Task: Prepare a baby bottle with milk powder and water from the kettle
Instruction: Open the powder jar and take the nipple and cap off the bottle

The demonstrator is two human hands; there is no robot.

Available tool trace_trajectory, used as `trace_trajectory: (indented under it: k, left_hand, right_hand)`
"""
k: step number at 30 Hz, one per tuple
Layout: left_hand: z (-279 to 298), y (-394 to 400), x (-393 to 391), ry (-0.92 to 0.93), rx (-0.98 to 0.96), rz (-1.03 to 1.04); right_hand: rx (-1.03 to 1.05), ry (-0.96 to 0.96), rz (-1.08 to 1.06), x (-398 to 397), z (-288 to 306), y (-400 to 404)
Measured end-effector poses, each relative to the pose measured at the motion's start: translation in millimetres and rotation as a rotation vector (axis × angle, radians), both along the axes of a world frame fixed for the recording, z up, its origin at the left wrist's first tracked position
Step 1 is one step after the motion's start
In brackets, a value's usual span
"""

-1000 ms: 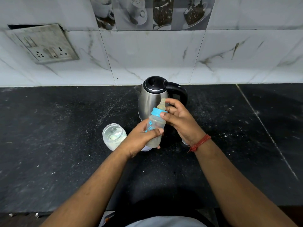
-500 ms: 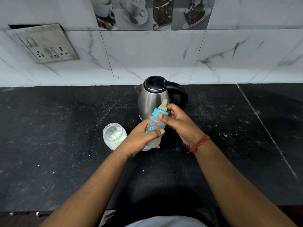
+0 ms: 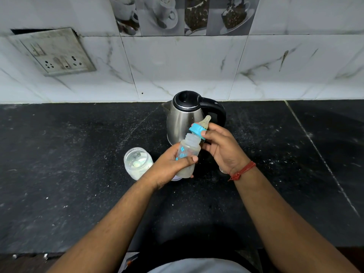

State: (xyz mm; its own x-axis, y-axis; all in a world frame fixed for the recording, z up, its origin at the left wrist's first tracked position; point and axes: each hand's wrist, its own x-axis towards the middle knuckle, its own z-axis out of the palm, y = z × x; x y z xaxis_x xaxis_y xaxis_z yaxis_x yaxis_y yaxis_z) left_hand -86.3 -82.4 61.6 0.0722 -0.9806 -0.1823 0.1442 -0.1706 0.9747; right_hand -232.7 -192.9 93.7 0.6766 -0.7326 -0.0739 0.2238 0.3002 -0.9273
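Over a dark counter point(image 3: 59, 174), the left hand point(image 3: 169, 166) grips a tilted baby bottle point(image 3: 188, 154) around its body to steady it, while the right hand point(image 3: 220, 146) pinches the blue teat cap point(image 3: 198, 131) at two o'clock of the neck — apparently off its threads — with the kettle point(image 3: 185, 119) just behind and an open powder jar point(image 3: 137, 163) at nine o'clock.

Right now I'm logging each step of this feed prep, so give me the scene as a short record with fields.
bottle: clear baby bottle, tilted, held above the counter, neck open
left hand: left hand wrapped around the bottle body
right hand: right hand holding the blue teat cap, lifted just off the neck
kettle: steel kettle behind the hands, lid shut
powder jar: open jar on the black counter, left of the bottle
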Motion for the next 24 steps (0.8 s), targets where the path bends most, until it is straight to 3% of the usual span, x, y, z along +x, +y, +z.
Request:
trace_trajectory:
  k: [7,13,18,24]
  left_hand:
    - [-6.7,-1.4,2.6,-0.122,-0.028,0.128]
    - [-18.4,-5.4,5.4,-0.199,-0.037,0.108]
    - [-33.8,-13.5,3.3,-0.521,-0.075,0.172]
    - [-55.3,-26.4,2.2,-0.756,-0.086,0.204]
  right_hand:
    - [-0.17,0.118,-0.243,-10.2,-5.3,-7.2]
    - [-0.356,0.43,-0.328,-29.0,-26.9,-9.1]
    - [-0.666,0.712,-0.324,-40.7,-54.2,-13.2]
    - [-0.975,1.07,-0.187,-49.3,-82.7,-13.1]
